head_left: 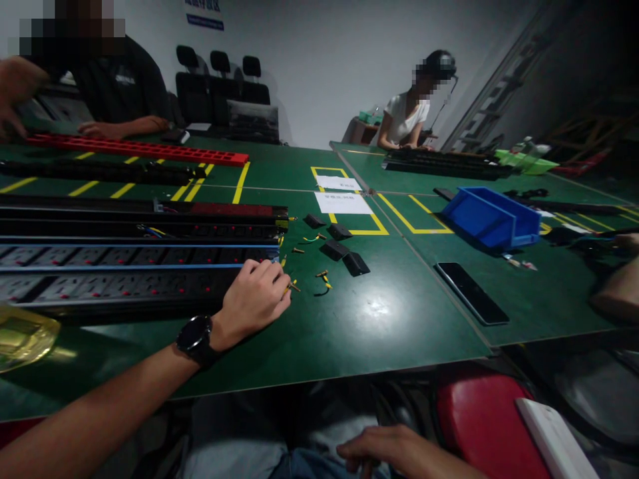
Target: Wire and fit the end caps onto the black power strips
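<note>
My left hand point(257, 296), with a black watch on its wrist, is curled over the right end of the nearest power strip point(150, 287). Its thumb is hidden. Right at its fingertips are a short yellow wire end and a brass-coloured screw point(295, 287). A second power strip point(124, 256) with a blue edge lies just behind. Small black end caps point(335, 249), a screw point(298, 251) and short yellow-green wires point(325, 282) are scattered to the right. Low over my lap, my right hand point(382, 449) hangs loosely bent, fingers partly apart, with nothing seen in it.
A phone point(472, 293) and a blue bin point(492, 216) are on the right side of the green table point(399, 319). Yellow transparent plastic point(24, 336) sits at the left. Across the table are two people, a red rail point(144, 149) and paper sheets point(343, 203). Another person's arm point(619, 286) enters at right.
</note>
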Motion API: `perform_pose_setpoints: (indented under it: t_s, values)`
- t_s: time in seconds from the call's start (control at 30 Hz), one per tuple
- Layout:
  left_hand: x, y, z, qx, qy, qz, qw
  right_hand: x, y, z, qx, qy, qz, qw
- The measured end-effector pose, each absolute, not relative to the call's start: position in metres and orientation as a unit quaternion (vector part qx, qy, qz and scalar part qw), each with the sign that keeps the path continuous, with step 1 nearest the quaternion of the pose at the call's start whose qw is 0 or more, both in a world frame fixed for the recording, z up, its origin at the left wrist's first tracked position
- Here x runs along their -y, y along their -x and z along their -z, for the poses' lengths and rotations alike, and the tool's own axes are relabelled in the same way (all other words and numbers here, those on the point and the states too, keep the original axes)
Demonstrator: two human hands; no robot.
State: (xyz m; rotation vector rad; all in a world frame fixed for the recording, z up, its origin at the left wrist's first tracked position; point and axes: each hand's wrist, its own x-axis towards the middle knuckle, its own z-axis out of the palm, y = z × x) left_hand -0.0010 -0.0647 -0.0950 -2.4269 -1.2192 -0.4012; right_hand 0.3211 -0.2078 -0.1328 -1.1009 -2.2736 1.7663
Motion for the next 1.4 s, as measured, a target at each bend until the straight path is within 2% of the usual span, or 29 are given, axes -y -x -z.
perform_pose_setpoints:
  t_s: [0.07, 0.13, 0.27, 0.4, 0.57, 0.67, 0.73, 0.8, 0.87, 0.93, 1.03, 1.23, 1.4]
  values:
    - [0.065, 0.001, 0.095, 0.435, 0.869, 0.144, 0.188, 0.165, -0.300, 0.087, 0.790, 0.346, -0.497, 0.098]
    - [0.065, 0.001, 0.094, 0.435, 0.870, 0.144, 0.181, 0.124, -0.277, 0.064, 0.849, 0.331, -0.379, 0.159]
    - [0.066, 0.000, 0.093, 0.436, 0.873, 0.141, 0.169, 0.056, -0.237, 0.075, 0.925, 0.295, -0.131, 0.198]
    - [0.066, 0.001, 0.094, 0.438, 0.875, 0.133, 0.158, 0.030, -0.221, 0.099, 0.946, 0.262, -0.060, 0.184]
    - [0.066, 0.001, 0.095, 0.449, 0.872, 0.140, 0.139, 0.031, -0.222, 0.102, 0.953, 0.246, -0.051, 0.169]
    - [0.067, 0.000, 0.095, 0.460, 0.865, 0.147, 0.136, 0.013, -0.234, 0.088, 0.948, 0.239, -0.078, 0.197]
    - [0.067, -0.001, 0.096, 0.469, 0.859, 0.157, 0.136, -0.009, -0.252, 0.079, 0.923, 0.280, -0.076, 0.252]
    - [0.067, -0.002, 0.097, 0.473, 0.853, 0.171, 0.138, -0.034, -0.280, 0.075, 0.885, 0.377, -0.058, 0.268]
    - [0.067, -0.003, 0.097, 0.470, 0.853, 0.183, 0.138, -0.053, -0.312, 0.077, 0.856, 0.466, -0.075, 0.209]
    - [0.067, -0.003, 0.097, 0.465, 0.854, 0.189, 0.135, -0.064, -0.339, 0.083, 0.851, 0.488, -0.134, 0.143]
    - [0.067, -0.003, 0.096, 0.464, 0.855, 0.190, 0.133, -0.067, -0.362, 0.093, 0.848, 0.473, -0.209, 0.112]
    - [0.067, -0.001, 0.098, 0.468, 0.849, 0.199, 0.143, -0.064, -0.354, 0.091, 0.869, 0.449, -0.188, 0.090]
    - [0.066, -0.001, 0.099, 0.466, 0.849, 0.202, 0.146, -0.062, -0.346, 0.077, 0.857, 0.438, -0.234, 0.135]
